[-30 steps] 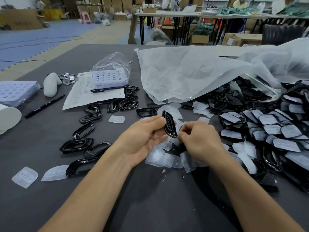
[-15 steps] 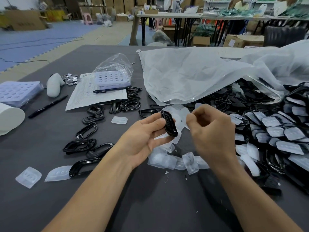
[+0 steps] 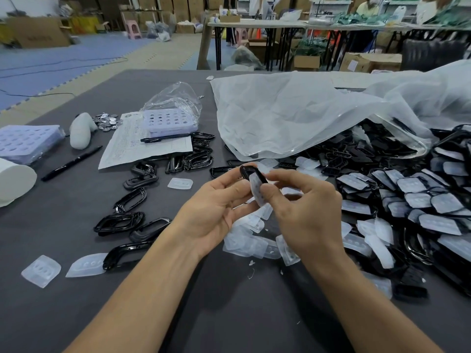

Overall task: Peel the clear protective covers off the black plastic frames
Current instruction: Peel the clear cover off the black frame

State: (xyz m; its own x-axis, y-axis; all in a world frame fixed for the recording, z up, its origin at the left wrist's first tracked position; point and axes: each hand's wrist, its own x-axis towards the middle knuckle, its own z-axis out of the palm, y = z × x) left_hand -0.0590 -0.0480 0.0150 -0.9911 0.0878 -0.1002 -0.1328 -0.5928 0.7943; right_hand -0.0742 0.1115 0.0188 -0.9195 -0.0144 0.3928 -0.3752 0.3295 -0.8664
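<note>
Returning, right hand (image 3: 305, 210) pinches clear cover (image 3: 256, 187); left hand (image 3: 212, 214) grips black frame (image 3: 246, 171) above discarded covers (image 3: 248, 244).

Both forearms were extended forward, with the hands held close together. The frame (image 3: 247, 171) was gripped by the left hand (image 3: 214, 210), palm upward. The cover (image 3: 256, 191) was pinched between thumb and forefinger of the right hand (image 3: 305, 210).

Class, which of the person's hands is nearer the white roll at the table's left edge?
Left. The left hand lies right of the white roll; the right hand is farther right, beyond it.
</note>
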